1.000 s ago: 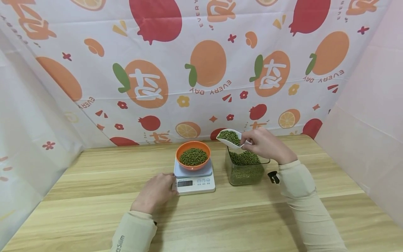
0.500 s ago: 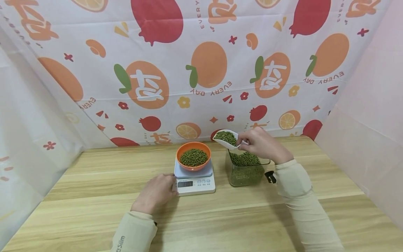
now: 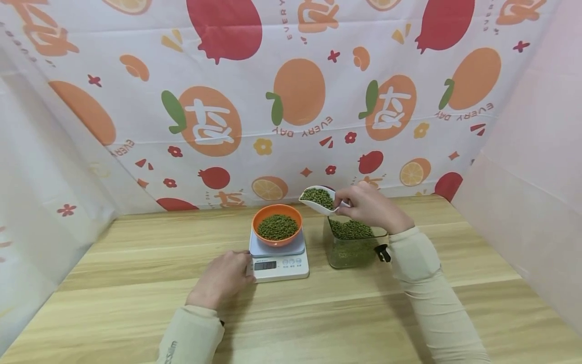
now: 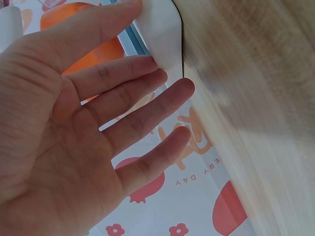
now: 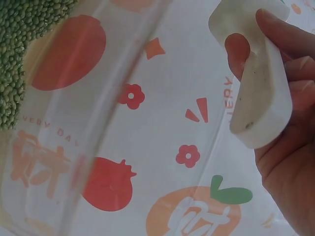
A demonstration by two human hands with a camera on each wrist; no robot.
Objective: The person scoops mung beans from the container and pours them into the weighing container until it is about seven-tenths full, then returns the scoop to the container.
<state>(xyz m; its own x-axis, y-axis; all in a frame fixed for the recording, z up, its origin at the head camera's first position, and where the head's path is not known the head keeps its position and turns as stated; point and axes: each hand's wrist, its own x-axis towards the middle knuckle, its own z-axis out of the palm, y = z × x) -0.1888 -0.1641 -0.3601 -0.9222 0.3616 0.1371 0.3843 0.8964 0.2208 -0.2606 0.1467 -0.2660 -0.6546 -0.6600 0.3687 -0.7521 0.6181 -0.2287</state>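
My right hand (image 3: 370,207) pinches a white scoop (image 3: 324,207) by its handle; green mung beans (image 3: 318,196) are heaped in it. The scoop hangs tilted above the gap between an orange bowl (image 3: 275,242) and a clear container (image 3: 335,253). In the right wrist view thumb and fingers grip the hollow handle (image 5: 261,98). The bowl holds more mung beans and stands on a white kitchen scale (image 3: 284,273) with a lit-grey display. My left hand (image 3: 223,278) touches the scale's left side, fingers extended in the left wrist view, thumb at its edge.
The square container, part full of mung beans (image 3: 352,230), stands right of the scale. A black clip (image 3: 383,253) hangs at the right sleeve. A fruit-print cloth (image 3: 300,91) rises behind the wooden table (image 3: 295,323), with pale cloth on both sides.
My right hand has moved left with the filled scoop, from over the container toward the bowl. The left hand stays at the scale's side.
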